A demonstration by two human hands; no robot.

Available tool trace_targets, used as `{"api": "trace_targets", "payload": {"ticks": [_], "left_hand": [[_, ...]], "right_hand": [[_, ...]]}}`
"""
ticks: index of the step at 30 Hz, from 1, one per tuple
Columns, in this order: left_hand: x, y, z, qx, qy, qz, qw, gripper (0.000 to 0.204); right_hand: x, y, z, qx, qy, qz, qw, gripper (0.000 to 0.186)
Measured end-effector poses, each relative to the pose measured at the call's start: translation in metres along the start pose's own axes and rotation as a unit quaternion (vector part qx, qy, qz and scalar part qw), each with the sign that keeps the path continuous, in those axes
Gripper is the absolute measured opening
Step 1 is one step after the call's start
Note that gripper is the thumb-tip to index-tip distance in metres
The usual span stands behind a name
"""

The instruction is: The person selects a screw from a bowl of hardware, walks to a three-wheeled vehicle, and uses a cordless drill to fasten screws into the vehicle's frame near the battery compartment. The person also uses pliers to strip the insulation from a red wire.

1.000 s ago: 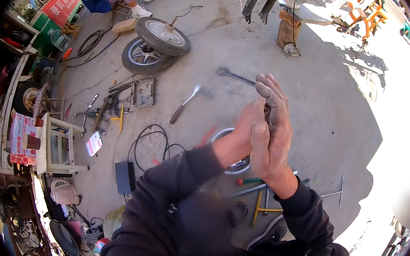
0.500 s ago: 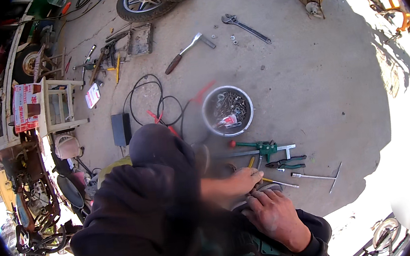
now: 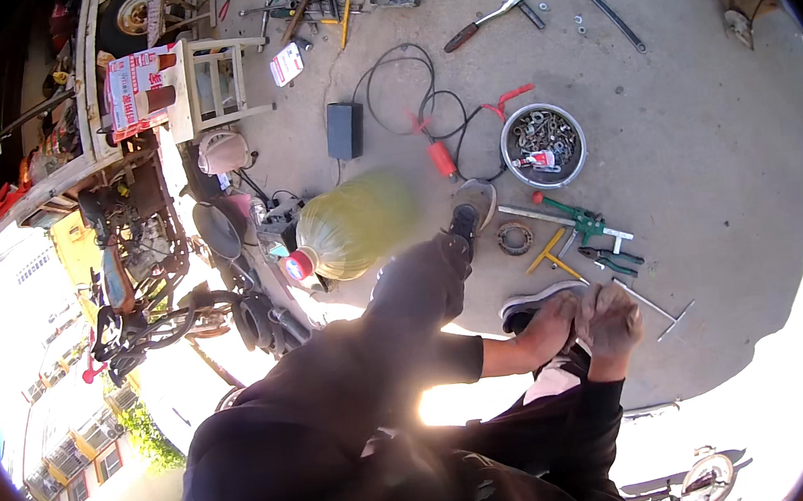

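Note:
My left hand and my right hand are close together beside my right shoe. Both have curled fingers; anything between them is hidden. Just beyond them lie a yellow T-shaped tool and a long T-handle wrench. Pliers with dark green handles rest near a green tool with a metal bar and red knob. A round metal ring sits by my left shoe.
A basin of bolts and nuts stands ahead, with an adjustable wrench and a wooden-handled ratchet farther off. Left are a large bottle of yellowish liquid, a black box, cables with red clamps and a stool.
The view has shifted, so the floor things sit farther up and right, and the wheels have left it. My hands have drawn together beside the shoe, fingers curled tighter.

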State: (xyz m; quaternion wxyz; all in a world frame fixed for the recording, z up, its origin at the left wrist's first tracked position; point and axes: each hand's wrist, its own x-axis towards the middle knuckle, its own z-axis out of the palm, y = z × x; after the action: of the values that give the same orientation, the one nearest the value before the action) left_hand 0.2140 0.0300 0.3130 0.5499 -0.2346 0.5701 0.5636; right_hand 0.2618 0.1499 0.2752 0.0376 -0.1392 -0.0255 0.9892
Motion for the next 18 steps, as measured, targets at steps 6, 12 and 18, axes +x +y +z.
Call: {"api": "trace_targets", "payload": {"ticks": [6, 12, 18], "left_hand": [[-0.063, -0.011, -0.025, 0.044, -0.072, -0.173, 0.981, 0.018], [-0.19, -0.022, -0.094, 0.385, -0.193, 0.245, 0.869, 0.029], [-0.227, 0.095, -0.165, 0.454, -0.032, 0.054, 0.889, 0.027]], "right_hand": [[-0.048, 0.031, -0.076, -0.269, 0.623, 0.162, 0.716, 0.031], [-0.118, 0.015, -0.006, -0.56, 0.36, 0.202, 0.718, 0.018], [-0.14, -0.058, 0.199, -0.617, 0.457, 0.131, 0.627, 0.024]]}}
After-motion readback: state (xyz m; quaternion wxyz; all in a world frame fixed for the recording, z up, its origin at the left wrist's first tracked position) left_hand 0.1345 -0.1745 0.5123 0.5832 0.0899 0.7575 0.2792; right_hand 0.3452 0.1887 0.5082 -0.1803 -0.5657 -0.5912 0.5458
